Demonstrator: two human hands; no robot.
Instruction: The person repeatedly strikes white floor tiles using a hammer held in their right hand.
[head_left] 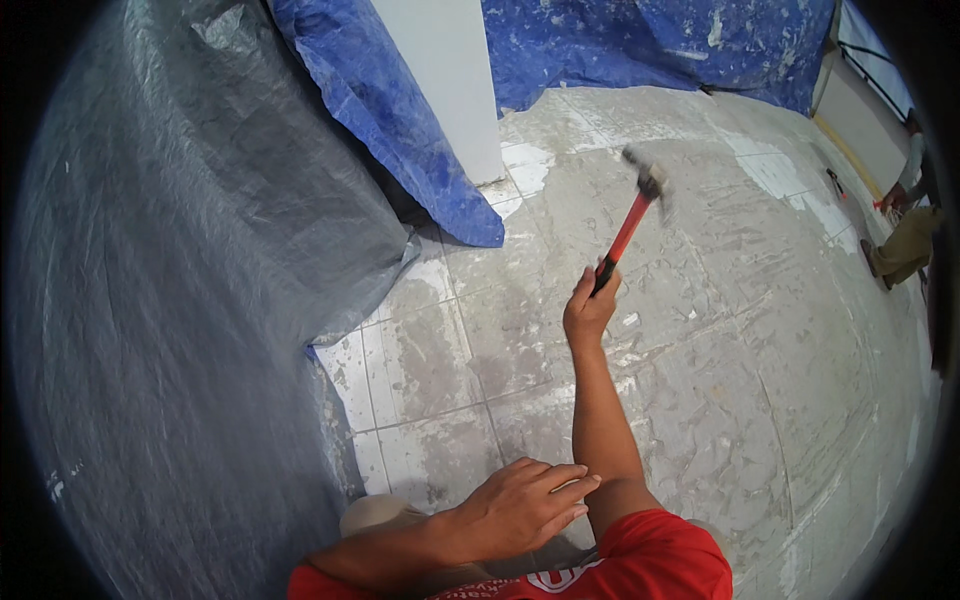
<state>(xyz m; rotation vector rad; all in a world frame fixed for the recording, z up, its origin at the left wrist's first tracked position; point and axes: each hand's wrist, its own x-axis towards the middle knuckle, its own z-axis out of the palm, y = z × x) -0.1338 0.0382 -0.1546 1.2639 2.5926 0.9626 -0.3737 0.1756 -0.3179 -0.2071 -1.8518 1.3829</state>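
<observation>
My right hand (588, 318) is closed around the black grip of a hammer (631, 225) with a red handle. The hammer points away from me, its grey head smeared by motion above the tiled floor (530, 335). Close to my body, my left hand (525, 505) is bent across toward my right elbow with its fingers stretched out, holding nothing. Its fingertips lie at or just beside the right arm; whether they touch I cannot tell. Under the hammer, the floor is coated with rough grey residue, and white tile shows through in patches.
A grey tarp (190, 330) hangs along the left, with a blue tarp (400, 130) draped beside a white column (445, 80). Another blue tarp (650, 50) covers the far side. At the right edge a person (905, 245) crouches near a dark tool (836, 183) on the floor.
</observation>
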